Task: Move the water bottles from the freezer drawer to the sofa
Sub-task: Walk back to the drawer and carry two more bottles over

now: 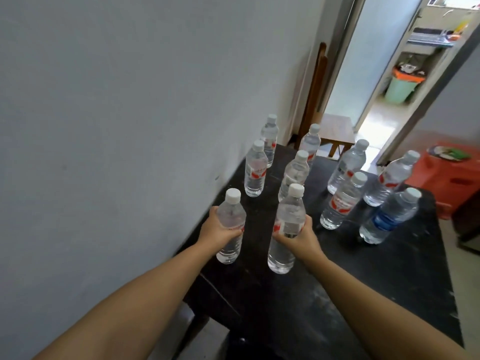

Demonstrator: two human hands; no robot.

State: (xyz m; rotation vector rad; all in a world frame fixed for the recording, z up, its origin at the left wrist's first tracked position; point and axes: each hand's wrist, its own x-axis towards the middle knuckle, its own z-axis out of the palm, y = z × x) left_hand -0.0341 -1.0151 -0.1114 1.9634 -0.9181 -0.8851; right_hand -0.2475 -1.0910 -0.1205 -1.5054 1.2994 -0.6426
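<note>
Fingers (235, 231) wrap left bottle (230, 227) mid-body.

Ten bottles are standing on the bench (389, 281), which is sitting against the wall (104, 100) at left. The left hand (215, 229) is holding the near-left bottle (230, 227); the right hand (301, 236) is holding the bottle beside it (287, 229). Four bottles are standing behind these, four more at right. A stool (335, 131) is standing beyond the far edge.

The scene is viewed from a single head-worn camera, tilted forward and down, close above a dark table (363, 281), with a doorway (384, 74) seen toward one o'clock.
</note>
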